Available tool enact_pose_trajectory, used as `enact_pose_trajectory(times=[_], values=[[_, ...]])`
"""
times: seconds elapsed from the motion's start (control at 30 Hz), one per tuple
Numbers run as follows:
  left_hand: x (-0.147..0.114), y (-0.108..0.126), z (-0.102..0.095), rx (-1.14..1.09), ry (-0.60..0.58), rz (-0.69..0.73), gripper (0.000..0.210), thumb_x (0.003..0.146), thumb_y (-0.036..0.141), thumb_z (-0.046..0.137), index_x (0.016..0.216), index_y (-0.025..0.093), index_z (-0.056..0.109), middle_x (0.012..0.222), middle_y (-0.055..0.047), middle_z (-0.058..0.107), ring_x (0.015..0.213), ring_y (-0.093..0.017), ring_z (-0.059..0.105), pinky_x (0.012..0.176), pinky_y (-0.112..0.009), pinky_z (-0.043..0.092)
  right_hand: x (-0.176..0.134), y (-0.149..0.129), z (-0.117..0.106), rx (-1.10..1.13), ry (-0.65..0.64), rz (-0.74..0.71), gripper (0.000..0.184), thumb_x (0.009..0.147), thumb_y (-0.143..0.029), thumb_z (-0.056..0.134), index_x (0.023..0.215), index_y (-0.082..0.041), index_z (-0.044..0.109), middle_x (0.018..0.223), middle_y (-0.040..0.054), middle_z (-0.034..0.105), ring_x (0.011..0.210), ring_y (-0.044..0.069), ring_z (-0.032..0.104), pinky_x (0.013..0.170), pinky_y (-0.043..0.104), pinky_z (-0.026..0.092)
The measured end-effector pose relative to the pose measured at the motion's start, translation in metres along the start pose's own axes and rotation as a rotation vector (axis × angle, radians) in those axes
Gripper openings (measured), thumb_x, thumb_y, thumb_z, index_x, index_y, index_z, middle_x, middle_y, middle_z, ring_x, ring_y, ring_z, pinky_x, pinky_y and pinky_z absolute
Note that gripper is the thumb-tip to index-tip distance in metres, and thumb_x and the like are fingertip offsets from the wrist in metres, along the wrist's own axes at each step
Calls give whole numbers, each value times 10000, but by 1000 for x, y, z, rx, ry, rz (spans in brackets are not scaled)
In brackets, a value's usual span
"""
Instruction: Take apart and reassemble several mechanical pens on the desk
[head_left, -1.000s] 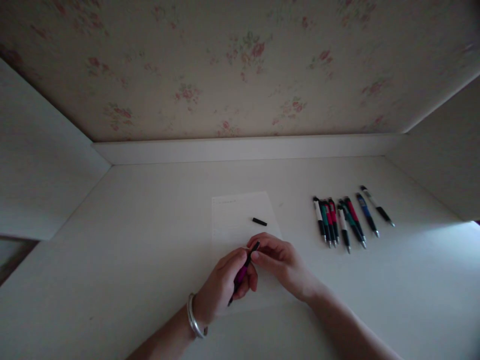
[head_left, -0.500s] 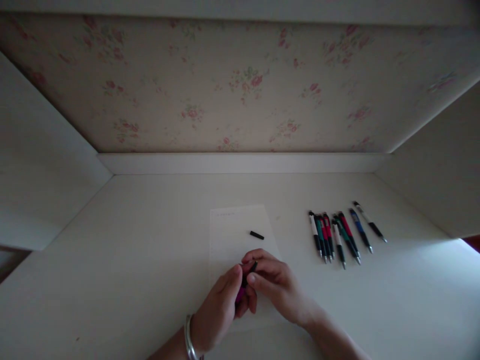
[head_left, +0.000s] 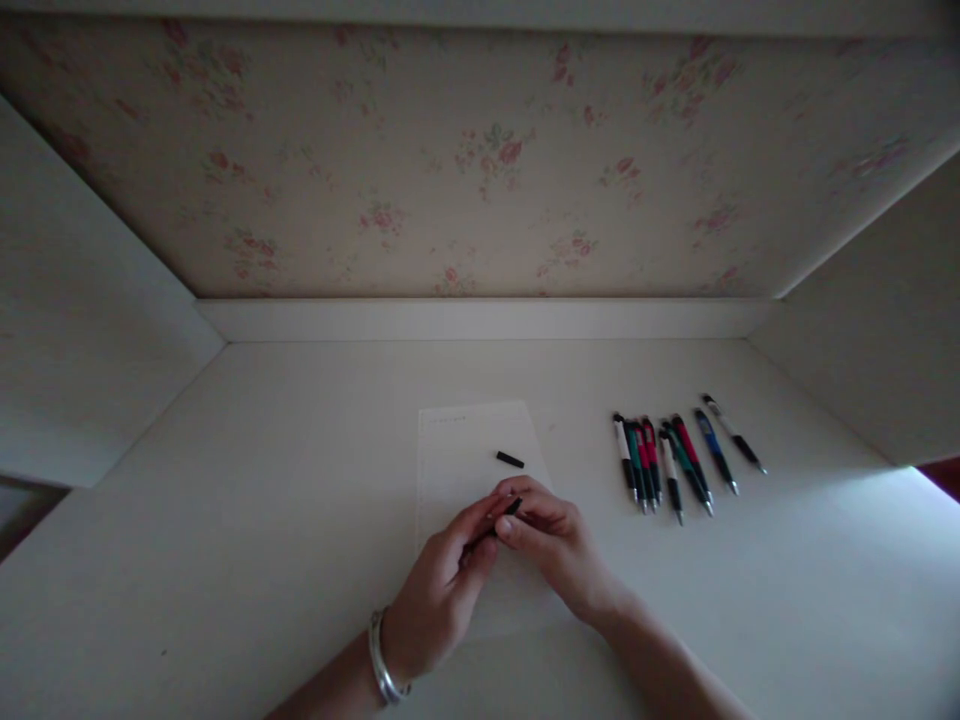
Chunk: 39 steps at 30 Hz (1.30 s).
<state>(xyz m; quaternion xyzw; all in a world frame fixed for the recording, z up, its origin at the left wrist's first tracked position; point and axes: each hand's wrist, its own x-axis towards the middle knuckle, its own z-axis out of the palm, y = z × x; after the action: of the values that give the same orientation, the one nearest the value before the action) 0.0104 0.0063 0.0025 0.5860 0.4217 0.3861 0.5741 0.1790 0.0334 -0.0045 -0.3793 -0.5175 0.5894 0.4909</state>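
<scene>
My left hand [head_left: 439, 590] is closed around a pen [head_left: 513, 506], most of which the fingers hide. Its dark end pokes out at the upper right, where the thumb and fingers of my right hand [head_left: 551, 545] pinch it. Both hands meet just above a white sheet of paper [head_left: 442, 460]. On that sheet, a little beyond my fingertips, lies a short black tube-like piece [head_left: 510, 459], perhaps a pen's grip sleeve.
To the right, several pens in white, green, red and blue with black grips [head_left: 679, 460] lie side by side on the white desk [head_left: 300, 450]. A low ledge [head_left: 487, 320] and floral-patterned wall stand behind, with white side panels left and right.
The left hand has rolled over the pen, so its purple part no longer shows. The right hand stays at the dark end. The view has tilted slightly.
</scene>
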Motion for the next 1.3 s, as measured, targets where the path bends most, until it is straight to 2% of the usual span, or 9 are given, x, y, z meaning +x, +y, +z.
enact_pose_trajectory(times=[0.27,0.43,0.5,0.63,0.83,1.0,1.07,1.17,1.3], values=[[2,-10,-2,373,106,165,292,983,276,509,1269,222,530,1212,-88,688,1106,-190,656,966,-291,506,0,5,-3,4,30,-11,28,793,-305,788,798,-280,799,964,36,659,913,160,636,828,265,507],[3,-8,-2,530,149,173,145,958,316,560,1018,197,617,886,-55,720,768,-176,683,709,-263,545,-1,2,-2,-49,49,-6,87,774,-316,800,720,-250,783,847,37,678,827,169,639,759,273,513],[2,-7,-2,584,150,222,136,953,320,572,978,194,618,825,-43,703,717,-172,665,677,-266,533,-1,0,-1,-60,47,-2,125,765,-336,805,698,-237,769,811,34,671,761,162,627,711,272,511],[1,-7,0,655,144,290,106,975,275,534,997,195,602,830,-45,689,738,-182,656,693,-290,525,-2,0,0,-145,53,9,222,787,-370,776,656,-202,717,778,30,639,709,150,590,650,260,479],[0,-1,0,681,92,295,134,992,204,458,981,193,591,845,-62,678,772,-206,636,721,-328,517,-4,1,2,-223,50,31,285,835,-394,724,654,-189,644,731,9,596,660,132,541,580,240,429],[-1,1,-3,594,56,215,209,1013,203,380,980,185,585,873,-69,660,815,-204,627,787,-347,509,-9,-4,5,-209,-11,17,149,881,-358,685,884,-219,739,1004,65,668,880,181,630,739,274,512],[-2,1,-3,580,43,205,238,1016,197,356,968,183,589,862,-69,656,805,-201,628,782,-344,512,-10,-4,4,-184,-29,11,146,894,-341,671,896,-231,767,1065,79,676,948,197,639,784,287,527],[-3,1,-1,599,52,243,242,1015,192,353,995,189,594,880,-70,667,822,-204,638,794,-348,520,-10,-3,3,-102,-34,13,113,856,-333,719,850,-249,794,982,74,717,908,201,665,770,294,547],[-4,-2,1,651,75,317,157,1001,226,445,1094,201,569,921,-68,679,838,-206,648,788,-344,533,-6,-2,3,-33,40,-1,97,778,-305,798,702,-247,778,842,41,717,815,177,665,755,277,536]])
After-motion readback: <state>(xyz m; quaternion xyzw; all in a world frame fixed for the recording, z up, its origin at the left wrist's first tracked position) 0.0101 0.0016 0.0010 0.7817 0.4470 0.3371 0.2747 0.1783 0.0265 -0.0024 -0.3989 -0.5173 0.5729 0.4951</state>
